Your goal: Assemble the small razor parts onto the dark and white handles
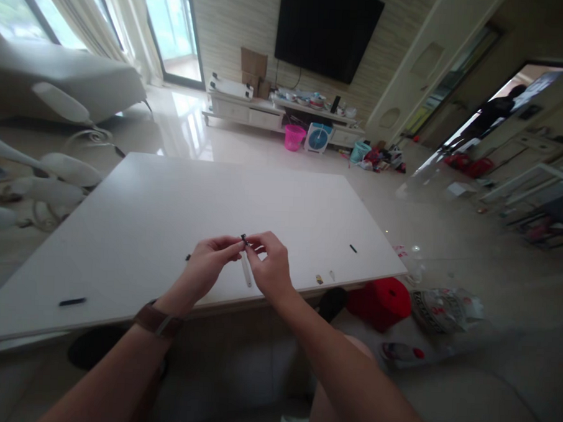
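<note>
Over the near part of the white table (202,198), my two hands meet at a small black piece (243,238), too small to identify. My left hand (209,264), with a brown band on its wrist, pinches it from the left. From the right, my right hand (270,263) grips it between thumb and fingers. Below the fingertips a narrow pale strip (246,272) points toward me; whether it lies on the table or joins the black piece, I cannot tell. A tiny dark thing (188,257) shows beside my left hand.
A black stick-like item (73,302) lies at the table's near left, a shorter black one (353,248) at the right. Close to the front edge are a small yellowish-dark item (319,279) and a tiny pale piece (331,275). A red roll-shaped object (392,300) stands beyond that edge.
</note>
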`<state>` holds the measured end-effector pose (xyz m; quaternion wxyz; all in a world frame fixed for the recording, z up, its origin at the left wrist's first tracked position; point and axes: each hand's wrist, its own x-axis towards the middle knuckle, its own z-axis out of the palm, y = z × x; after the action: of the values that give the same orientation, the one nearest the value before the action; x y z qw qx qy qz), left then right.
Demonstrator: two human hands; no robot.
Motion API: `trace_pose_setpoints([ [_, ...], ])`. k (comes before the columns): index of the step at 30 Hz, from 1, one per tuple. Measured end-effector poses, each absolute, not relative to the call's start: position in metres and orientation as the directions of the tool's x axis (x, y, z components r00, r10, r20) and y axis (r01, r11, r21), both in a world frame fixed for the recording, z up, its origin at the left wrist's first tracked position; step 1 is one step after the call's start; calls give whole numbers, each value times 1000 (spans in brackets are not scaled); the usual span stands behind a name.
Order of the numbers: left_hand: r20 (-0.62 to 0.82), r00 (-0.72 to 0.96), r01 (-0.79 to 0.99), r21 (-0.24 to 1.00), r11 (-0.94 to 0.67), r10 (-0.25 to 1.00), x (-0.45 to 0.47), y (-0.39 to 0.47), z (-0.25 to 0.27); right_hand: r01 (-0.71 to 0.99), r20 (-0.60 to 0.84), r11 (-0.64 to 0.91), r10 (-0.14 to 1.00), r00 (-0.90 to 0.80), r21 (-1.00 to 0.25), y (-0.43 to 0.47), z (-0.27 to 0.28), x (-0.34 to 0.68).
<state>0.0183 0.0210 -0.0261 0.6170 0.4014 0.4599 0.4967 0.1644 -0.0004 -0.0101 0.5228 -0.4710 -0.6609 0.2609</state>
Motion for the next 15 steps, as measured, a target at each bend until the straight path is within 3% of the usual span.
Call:
trace_pose_setpoints([
  [15, -224, 276, -130, 955, 267, 935, 36, 11, -25, 430, 354, 354, 932, -84, -831, -16, -17, 204],
])
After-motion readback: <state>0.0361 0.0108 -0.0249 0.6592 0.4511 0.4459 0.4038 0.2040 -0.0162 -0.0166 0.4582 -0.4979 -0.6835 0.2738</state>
